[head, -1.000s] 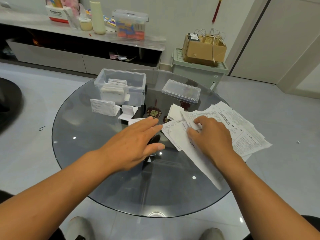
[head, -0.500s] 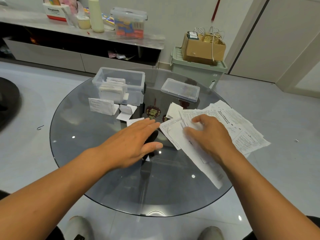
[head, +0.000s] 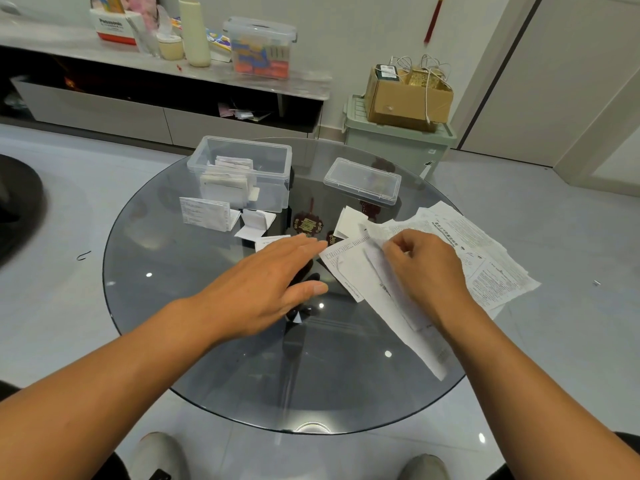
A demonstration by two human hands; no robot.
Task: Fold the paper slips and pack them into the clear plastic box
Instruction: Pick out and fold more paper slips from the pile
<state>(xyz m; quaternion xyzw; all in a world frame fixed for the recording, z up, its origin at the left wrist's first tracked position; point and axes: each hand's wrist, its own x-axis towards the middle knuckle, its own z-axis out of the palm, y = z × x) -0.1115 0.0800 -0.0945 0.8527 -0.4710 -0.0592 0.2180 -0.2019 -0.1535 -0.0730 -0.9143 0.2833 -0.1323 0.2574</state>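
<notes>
A long slip [head: 388, 292] is pinched at its upper end by the curled fingers of the right hand [head: 429, 268], at about 3 o'clock on the round glass table [head: 207, 368]; the rest of the slip trails toward 5 o'clock, partly covered by that wrist. A second printed slip [head: 341, 268] lies under it, its right part hidden. The left hand [head: 263, 289] is held flat with straight fingers, holding nothing, over the table's centre; whether it touches the glass cannot be told. A small paper [head: 273, 241] is half covered by its fingertips.

A spread of printed sheets [head: 485, 258] lies at 2 to 3 o'clock, overlapped so that no count can be made, and the print is too small to read. One white folded piece [head: 349, 223] stands at its left edge.

The clear box [head: 277, 181] stands open at 11 o'clock, with folded slips [head: 225, 181] stacked inside at its left end; their number cannot be made out through the wall. Just in front of the box two folded pieces are seen: a printed one [head: 204, 214] and a plain white one [head: 256, 225]. One clear lid [head: 362, 181] lies at 1 o'clock, apart from the box.

Two dark red ornaments [head: 308, 225] show through the glass, partly hidden by paper. Two shoes [head: 159, 455] are cut off at the lower edge.
</notes>
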